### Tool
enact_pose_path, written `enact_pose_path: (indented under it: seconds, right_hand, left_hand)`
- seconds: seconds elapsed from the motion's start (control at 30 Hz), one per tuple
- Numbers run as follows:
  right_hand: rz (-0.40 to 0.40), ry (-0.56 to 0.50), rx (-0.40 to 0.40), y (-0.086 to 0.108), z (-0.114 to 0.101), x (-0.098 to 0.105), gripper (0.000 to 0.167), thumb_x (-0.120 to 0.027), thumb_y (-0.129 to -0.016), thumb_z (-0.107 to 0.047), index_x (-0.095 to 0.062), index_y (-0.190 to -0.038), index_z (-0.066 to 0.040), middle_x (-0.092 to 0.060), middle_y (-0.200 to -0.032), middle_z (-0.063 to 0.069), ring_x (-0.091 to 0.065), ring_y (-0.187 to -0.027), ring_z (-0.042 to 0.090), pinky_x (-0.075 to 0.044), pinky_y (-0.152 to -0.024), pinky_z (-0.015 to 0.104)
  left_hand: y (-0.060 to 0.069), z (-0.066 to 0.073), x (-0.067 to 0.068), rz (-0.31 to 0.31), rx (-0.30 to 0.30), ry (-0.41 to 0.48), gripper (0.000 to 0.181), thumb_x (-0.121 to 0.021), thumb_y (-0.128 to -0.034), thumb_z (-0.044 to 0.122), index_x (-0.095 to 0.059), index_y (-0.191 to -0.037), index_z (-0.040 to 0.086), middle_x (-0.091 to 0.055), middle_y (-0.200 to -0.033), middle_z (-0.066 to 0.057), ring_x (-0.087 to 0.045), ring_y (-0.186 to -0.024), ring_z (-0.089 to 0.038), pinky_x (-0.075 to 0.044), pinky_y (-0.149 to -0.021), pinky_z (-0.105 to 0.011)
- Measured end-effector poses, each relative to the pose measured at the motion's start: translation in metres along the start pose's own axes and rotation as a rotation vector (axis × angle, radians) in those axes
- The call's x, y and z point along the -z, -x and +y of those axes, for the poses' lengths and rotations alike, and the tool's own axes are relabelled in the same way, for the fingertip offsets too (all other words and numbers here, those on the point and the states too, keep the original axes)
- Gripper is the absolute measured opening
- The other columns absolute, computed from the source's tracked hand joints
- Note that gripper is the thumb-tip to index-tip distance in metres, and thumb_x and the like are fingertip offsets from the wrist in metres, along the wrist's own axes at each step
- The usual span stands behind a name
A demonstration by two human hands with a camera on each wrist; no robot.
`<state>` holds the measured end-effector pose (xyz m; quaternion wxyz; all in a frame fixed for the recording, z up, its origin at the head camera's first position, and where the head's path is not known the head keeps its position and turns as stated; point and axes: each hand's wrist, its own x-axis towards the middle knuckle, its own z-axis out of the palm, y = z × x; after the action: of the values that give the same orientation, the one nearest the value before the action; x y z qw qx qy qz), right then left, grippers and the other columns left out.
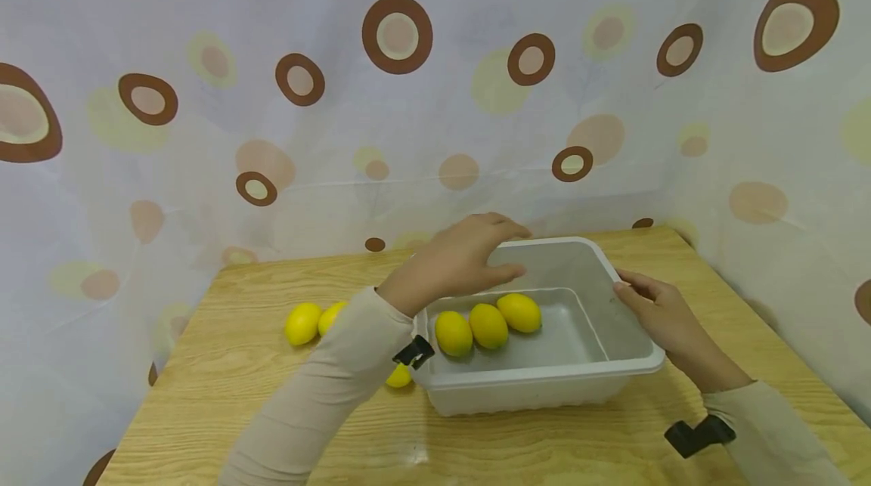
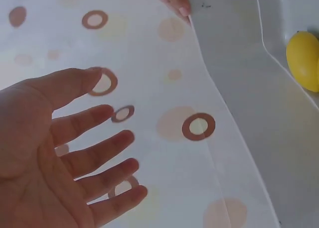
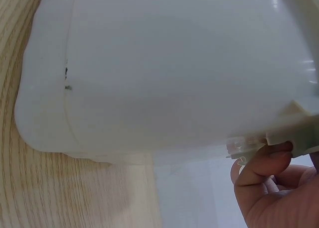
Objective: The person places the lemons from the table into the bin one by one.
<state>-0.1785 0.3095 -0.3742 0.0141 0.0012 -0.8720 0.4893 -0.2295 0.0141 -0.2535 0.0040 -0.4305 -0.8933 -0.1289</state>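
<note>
A white plastic tub (image 1: 531,376) stands toward the right of the table in the head view, with three yellow lemons (image 1: 488,326) along its left inside. My right hand (image 1: 670,316) holds its right rim; in the right wrist view, the fingers (image 3: 271,161) curl at the rim of the tub (image 3: 174,78). Above the tub's far left part is my left hand (image 1: 463,259), fingers extended. The left wrist view shows this hand (image 2: 75,148) with spread fingers and a bare palm, apart from the lemon (image 2: 303,61) in the tub.
Left of the tub, a lemon (image 1: 302,323) and another lemon (image 1: 332,317) lie side by side on the wooden table (image 1: 224,365). One more lemon (image 1: 399,376) is partly hidden by my left sleeve. A patterned curtain (image 1: 408,131) hangs behind the table.
</note>
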Motion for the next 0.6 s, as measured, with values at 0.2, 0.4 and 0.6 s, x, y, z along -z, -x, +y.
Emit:
enact_pose_path:
  seconds: [0.2, 0.4, 0.6]
  right_hand:
    - [-0.001, -0.012, 0.0, 0.001, 0.001, 0.001, 0.061, -0.042, -0.102, -0.037, -0.033, -0.145, 0.005, -0.051, -0.124, 0.028, -0.059, -0.086, 0.006, -0.056, -0.067, 0.03]
    - [-0.006, -0.025, -0.008, 0.001, 0.0, 0.002, 0.062, -0.042, -0.102, -0.038, -0.033, -0.145, 0.005, -0.051, -0.124, 0.028, -0.06, -0.085, 0.005, -0.056, -0.067, 0.031]
    - [-0.015, -0.042, 0.001, 0.001, -0.001, 0.002, 0.062, -0.041, -0.102, -0.038, -0.031, -0.146, 0.005, -0.05, -0.124, 0.029, -0.06, -0.085, 0.005, -0.056, -0.068, 0.031]
  left_hand:
    - [0.029, -0.02, -0.001, 0.164, 0.007, 0.078, 0.044, -0.062, -0.0937, 0.031, -0.054, -0.134, 0.015, -0.051, -0.139, -0.003, -0.044, -0.13, -0.021, -0.035, -0.109, -0.037]
    - [0.058, -0.043, -0.012, 0.308, 0.045, 0.142, 0.047, -0.063, -0.093, 0.025, -0.053, -0.136, 0.012, -0.05, -0.14, -0.006, -0.043, -0.131, -0.024, -0.036, -0.108, -0.042]
    - [0.086, -0.068, -0.025, 0.395, 0.112, 0.157, 0.045, -0.064, -0.0927, 0.022, -0.054, -0.135, 0.01, -0.052, -0.137, -0.007, -0.046, -0.128, -0.024, -0.039, -0.106, -0.044]
